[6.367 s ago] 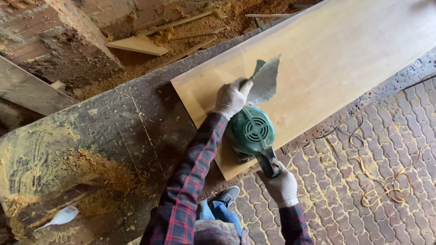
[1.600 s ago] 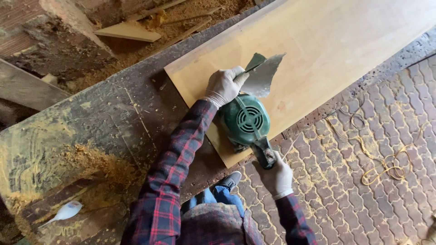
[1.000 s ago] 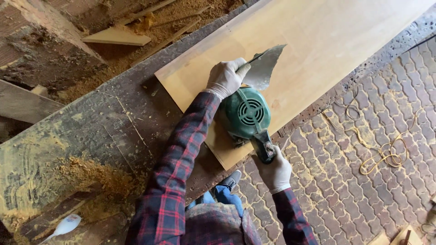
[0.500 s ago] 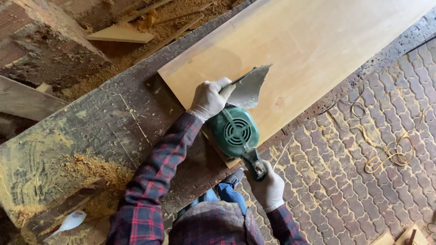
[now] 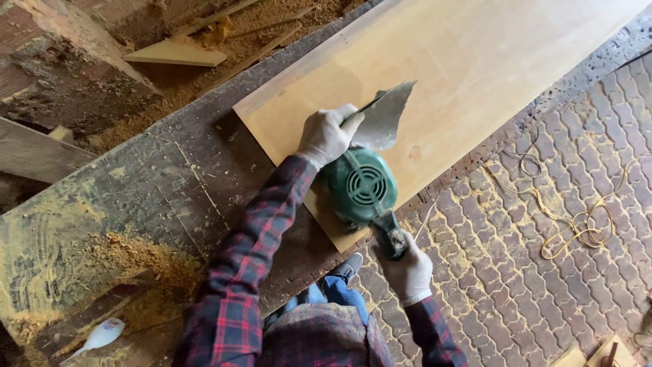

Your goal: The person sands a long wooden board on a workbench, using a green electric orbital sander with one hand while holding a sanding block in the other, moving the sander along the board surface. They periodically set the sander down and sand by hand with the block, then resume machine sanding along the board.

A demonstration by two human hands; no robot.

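Between both gloved hands, green sander (image 5: 363,185) rests on board (image 5: 475,61).

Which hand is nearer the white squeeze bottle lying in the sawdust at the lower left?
The left hand: it grips the front of the green sander, on the white bottle side. The right hand holds the rear handle, farther off.

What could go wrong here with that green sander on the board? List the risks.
1. The green sander sits near the end of the pale board, which overhangs the workbench edge; it might tip off that end.
2. The grey sheet flaps up by the left hand and could snag or tear.
3. The right hand grips the rear handle over paving where a loose yellow cord lies, a possible trip hazard.
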